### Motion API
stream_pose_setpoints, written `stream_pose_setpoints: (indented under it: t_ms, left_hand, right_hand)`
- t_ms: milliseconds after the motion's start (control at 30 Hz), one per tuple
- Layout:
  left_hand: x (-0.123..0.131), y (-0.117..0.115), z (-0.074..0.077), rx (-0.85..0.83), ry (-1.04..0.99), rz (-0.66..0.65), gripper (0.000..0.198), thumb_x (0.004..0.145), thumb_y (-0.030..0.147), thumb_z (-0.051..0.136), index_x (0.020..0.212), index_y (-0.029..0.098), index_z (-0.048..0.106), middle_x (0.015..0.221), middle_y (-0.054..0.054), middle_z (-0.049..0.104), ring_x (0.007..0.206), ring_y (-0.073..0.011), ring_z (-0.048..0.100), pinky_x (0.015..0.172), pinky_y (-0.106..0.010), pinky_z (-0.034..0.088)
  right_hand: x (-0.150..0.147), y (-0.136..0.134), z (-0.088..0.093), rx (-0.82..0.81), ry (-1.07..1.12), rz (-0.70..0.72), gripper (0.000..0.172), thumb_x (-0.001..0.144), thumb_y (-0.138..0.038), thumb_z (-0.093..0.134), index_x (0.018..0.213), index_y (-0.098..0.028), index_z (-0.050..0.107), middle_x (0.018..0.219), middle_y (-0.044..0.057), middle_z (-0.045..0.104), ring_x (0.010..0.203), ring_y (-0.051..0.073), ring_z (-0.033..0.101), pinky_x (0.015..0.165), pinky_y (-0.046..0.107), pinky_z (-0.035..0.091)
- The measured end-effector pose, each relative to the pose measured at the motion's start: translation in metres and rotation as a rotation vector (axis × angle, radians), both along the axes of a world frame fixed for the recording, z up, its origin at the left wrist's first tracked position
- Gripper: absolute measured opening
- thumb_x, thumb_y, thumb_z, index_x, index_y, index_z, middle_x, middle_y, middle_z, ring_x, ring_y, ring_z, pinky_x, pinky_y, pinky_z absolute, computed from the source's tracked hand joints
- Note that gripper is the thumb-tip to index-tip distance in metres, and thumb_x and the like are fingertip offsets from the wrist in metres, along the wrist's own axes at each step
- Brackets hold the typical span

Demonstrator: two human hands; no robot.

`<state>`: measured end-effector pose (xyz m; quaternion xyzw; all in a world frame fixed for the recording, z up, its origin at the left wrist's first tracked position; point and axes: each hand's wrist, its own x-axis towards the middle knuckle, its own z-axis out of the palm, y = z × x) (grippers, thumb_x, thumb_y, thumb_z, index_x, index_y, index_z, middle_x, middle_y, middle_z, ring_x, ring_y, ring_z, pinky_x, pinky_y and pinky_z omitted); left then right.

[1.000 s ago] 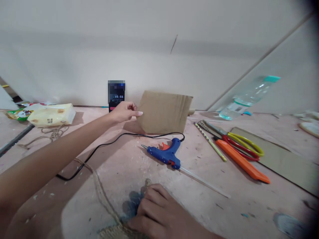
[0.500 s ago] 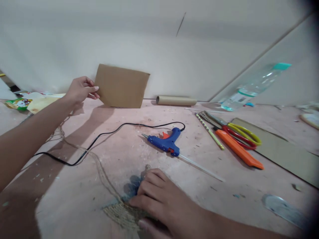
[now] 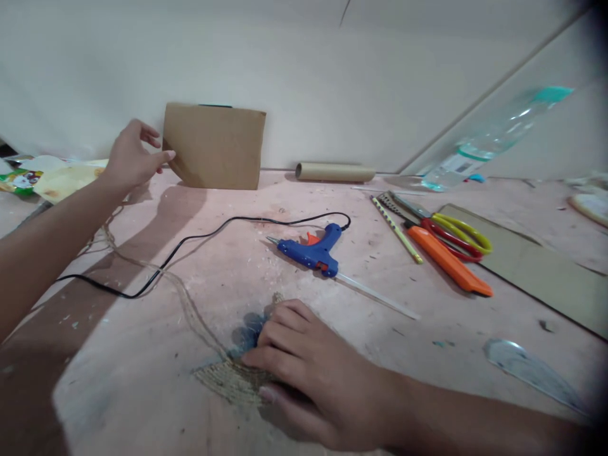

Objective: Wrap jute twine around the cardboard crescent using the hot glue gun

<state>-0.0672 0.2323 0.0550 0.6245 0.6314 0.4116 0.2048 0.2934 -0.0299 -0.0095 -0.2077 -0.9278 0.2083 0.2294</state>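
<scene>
At the back left, my left hand has its thumb over the left edge of a brown cardboard piece, which stands upright by the wall. Its other fingertips are partly hidden at that edge. In front, my right hand is curled down over a flat piece of coiled jute twine, covering much of it. A loose twine strand runs from it toward the back left. Beyond my right hand lies a blue glue gun with a clear glue stick in its rear.
A cardboard tube lies by the wall. On the right are a patterned pencil, an orange cutter, red-and-yellow-handled scissors, a cardboard sheet, a leaning plastic bottle and a clear protractor. A black cord crosses the table.
My left hand and the cardboard have shifted left along the wall, and a dark strip now shows above its top edge. My right hand stays on the coiled twine. The view has tilted down slightly.
</scene>
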Motion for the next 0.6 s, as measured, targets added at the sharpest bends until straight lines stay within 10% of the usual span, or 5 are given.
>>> stream_pose_setpoints:
  t_ms: [433, 600]
  left_hand:
    - [0.044, -0.018, 0.029, 0.057, 0.335, 0.162, 0.057, 0.103, 0.042, 0.091, 0.146, 0.018, 0.063, 0.130, 0.001, 0.076, 0.122, -0.0185, 0.063, 0.122, -0.044, 0.050]
    - [0.058, -0.048, 0.024, 0.125, 0.415, -0.011, 0.036, 0.106, 0.038, 0.078, 0.132, 0.017, 0.063, 0.117, 0.003, 0.073, 0.093, -0.0136, 0.052, 0.088, -0.031, 0.042]
  right_hand:
    - [-0.003, 0.002, 0.005, 0.044, -0.003, -0.004, 0.028, 0.124, -0.031, 0.047, 0.134, -0.017, 0.069, 0.106, 0.006, 0.070, 0.101, 0.023, 0.057, 0.100, 0.044, 0.042]
    - [-0.003, 0.002, 0.004, 0.047, 0.001, 0.002, 0.027, 0.123, -0.029, 0.048, 0.134, -0.016, 0.069, 0.104, 0.004, 0.068, 0.100, 0.023, 0.057, 0.101, 0.043, 0.042]
